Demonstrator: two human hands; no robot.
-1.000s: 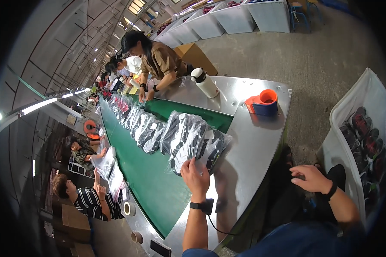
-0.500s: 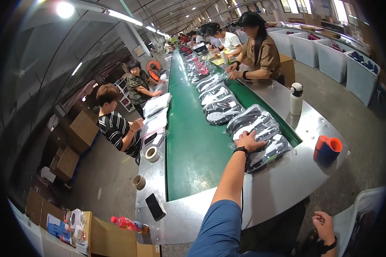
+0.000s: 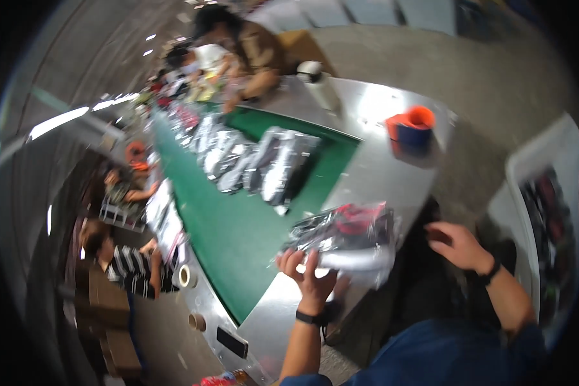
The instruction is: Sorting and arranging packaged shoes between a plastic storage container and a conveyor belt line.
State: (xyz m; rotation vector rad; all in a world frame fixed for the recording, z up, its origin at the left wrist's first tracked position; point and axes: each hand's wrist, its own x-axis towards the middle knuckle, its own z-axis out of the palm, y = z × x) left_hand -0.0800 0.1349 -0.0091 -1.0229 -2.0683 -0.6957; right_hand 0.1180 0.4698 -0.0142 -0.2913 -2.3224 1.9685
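A clear plastic bag (image 3: 357, 238) of black, white and red pieces, perhaps shoe parts, is over the near metal corner of the conveyor table. At its left edge, the fingers of my left hand (image 3: 310, 280) are bent around the plastic and grip it. My right hand (image 3: 458, 246) is to the right of the bag, apart from it, with thumb and fingers spread and nothing in them. Farther up the green belt (image 3: 238, 257) lies a row of similar bags with black and white contents (image 3: 280, 164). Motion blurs the picture somewhat.
An orange and dark blue roll (image 3: 415, 132) and a white bottle (image 3: 318, 87) stand on the metal edge (image 3: 383, 167). A white bin (image 3: 527, 212) with dark pieces is at right. Tape rolls (image 3: 188, 276) and a phone (image 3: 232, 342) lie left. Co-workers line both sides.
My left hand has left the black and white bags on the belt and now grips a different bag nearer me. My right hand has risen beside it. The view has turned right.
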